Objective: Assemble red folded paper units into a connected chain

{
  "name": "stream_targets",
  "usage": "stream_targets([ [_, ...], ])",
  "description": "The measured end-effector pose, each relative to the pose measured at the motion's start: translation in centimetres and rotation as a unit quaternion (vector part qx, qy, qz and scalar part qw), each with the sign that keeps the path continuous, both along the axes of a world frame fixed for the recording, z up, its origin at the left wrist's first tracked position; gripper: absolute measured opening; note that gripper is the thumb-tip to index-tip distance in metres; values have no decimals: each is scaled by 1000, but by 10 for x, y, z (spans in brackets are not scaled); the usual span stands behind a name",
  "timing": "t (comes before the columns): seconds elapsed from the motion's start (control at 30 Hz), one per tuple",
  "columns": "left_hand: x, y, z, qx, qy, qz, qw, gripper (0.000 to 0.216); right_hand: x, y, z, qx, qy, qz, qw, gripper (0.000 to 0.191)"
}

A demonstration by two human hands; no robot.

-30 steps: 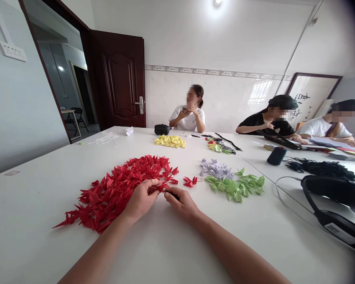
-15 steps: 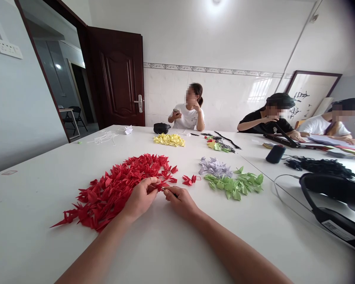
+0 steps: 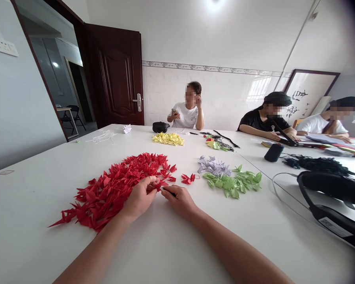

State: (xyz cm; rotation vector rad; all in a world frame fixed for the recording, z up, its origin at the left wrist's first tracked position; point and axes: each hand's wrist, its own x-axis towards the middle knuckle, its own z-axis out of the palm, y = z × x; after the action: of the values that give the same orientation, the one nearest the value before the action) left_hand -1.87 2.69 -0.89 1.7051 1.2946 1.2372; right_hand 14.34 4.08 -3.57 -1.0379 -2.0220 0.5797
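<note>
The left hand [image 3: 139, 197] pinches one red paper bird [image 3: 162, 184] between thumb and fingers, just beyond the near side of the red pile [image 3: 112, 185]. The right hand [image 3: 180, 200] is curled round one slim dark tool [image 3: 172, 193], its tip close to the bird; whether the two touch is too small to tell. The step in hand appears to be working on the folded paper with that tip, and it calls for a firm left pinch and small, careful right-hand movements, since thin paper could tear.

Just beside the hands on the tabletop [image 3: 41, 193] lies a separate red piece [image 3: 187, 179], one bird or perhaps two together. Beyond are one lilac cluster [image 3: 214, 166], one green cluster [image 3: 232, 183] and one yellow cluster [image 3: 168, 139]; these and the red pile overlap too much to count singly.

To the right are one dark spool [image 3: 273, 153], one black headset [image 3: 322, 185] and one heap of black cord [image 3: 319, 165]. Farther off sit three people, one holding a phone [image 3: 174, 113].
</note>
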Motion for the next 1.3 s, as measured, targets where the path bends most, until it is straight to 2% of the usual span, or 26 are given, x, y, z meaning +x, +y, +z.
stream_targets([
  [0.63,1,-2,2,-4,0,-4,1000,35,1,1,-1,28,-5,-14,999,28],
  [0.87,1,-4,7,-21,7,15,1000,37,0,-1,2,-17,41,-23,999,27],
  [1.0,2,-5,6,-15,17,3,1000,35,-2,-4,6,-41,101,-12,994,38],
  [1.17,9,-8,4,-16,38,-31,999,34,-5,-6,7,-30,105,-9,994,22],
  [1.3,8,-8,4,-16,77,-38,996,35,-3,-1,5,-46,86,-30,995,20],
])
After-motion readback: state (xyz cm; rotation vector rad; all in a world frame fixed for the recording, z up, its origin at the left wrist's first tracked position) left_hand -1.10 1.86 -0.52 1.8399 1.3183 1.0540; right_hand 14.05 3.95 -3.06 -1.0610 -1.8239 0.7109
